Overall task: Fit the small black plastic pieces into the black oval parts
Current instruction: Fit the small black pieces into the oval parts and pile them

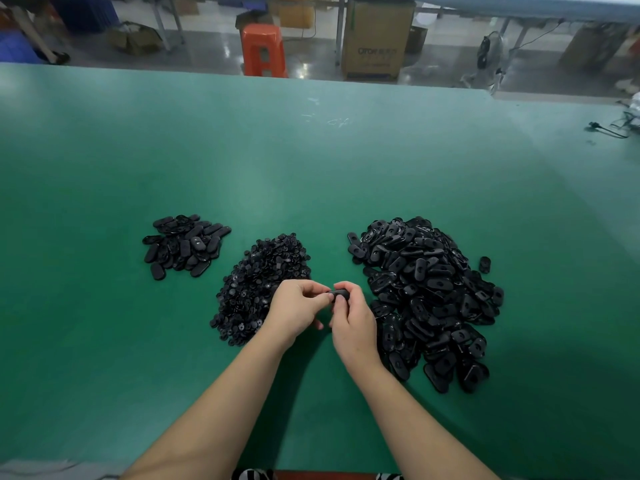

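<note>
The tabletop (pixel 311 161) is a wide green mat with a few pale scratches near its far edge. Behind it there is a grey shiny floor with an orange stool (pixel 264 50), a tall cardboard box (pixel 375 39), and metal legs of other tables. At the right edge a black cable (pixel 606 129) lies on the mat.

Three black heaps lie on the green surface: a small heap of oval parts (pixel 185 245) on the left, a heap of small round pieces (pixel 263 282) in the middle, and a big heap of oval parts (pixel 429 299) on the right.

Between the middle and right heaps, the left hand (pixel 298 308) and the right hand (pixel 351 318) meet, both with curled fingers pinching one oval part (pixel 338 293). Fingers cover most of it, so I cannot tell if a small piece is inside.
</note>
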A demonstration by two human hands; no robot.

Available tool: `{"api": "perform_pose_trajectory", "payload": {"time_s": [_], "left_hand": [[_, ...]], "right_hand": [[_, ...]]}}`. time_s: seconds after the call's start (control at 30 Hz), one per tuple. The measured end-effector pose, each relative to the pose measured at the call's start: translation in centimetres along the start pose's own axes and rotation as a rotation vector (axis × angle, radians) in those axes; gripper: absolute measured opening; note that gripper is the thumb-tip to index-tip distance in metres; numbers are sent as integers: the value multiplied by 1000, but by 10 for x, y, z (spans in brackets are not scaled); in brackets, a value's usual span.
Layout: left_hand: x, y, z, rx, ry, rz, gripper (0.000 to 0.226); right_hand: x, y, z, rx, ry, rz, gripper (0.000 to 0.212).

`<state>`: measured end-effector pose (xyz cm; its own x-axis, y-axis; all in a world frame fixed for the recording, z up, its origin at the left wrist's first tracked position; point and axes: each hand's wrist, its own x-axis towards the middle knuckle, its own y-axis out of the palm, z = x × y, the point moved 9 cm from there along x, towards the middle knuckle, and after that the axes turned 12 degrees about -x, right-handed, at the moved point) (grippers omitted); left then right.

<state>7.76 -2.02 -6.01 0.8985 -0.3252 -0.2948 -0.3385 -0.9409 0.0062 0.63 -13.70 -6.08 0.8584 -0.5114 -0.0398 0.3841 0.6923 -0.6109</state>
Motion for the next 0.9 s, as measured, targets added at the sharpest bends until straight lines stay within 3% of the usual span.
{"api": "perform_pose_trajectory", "payload": {"time_s": [0.6,0.9], "left_hand": [[0,2,4,64,-65,-24,6],[-2,3,0,137,-14,-26,8]], "right_hand": [[1,-2,-5,19,18,-5,14],[1,-4,-5,50,9,-19,14]]}}
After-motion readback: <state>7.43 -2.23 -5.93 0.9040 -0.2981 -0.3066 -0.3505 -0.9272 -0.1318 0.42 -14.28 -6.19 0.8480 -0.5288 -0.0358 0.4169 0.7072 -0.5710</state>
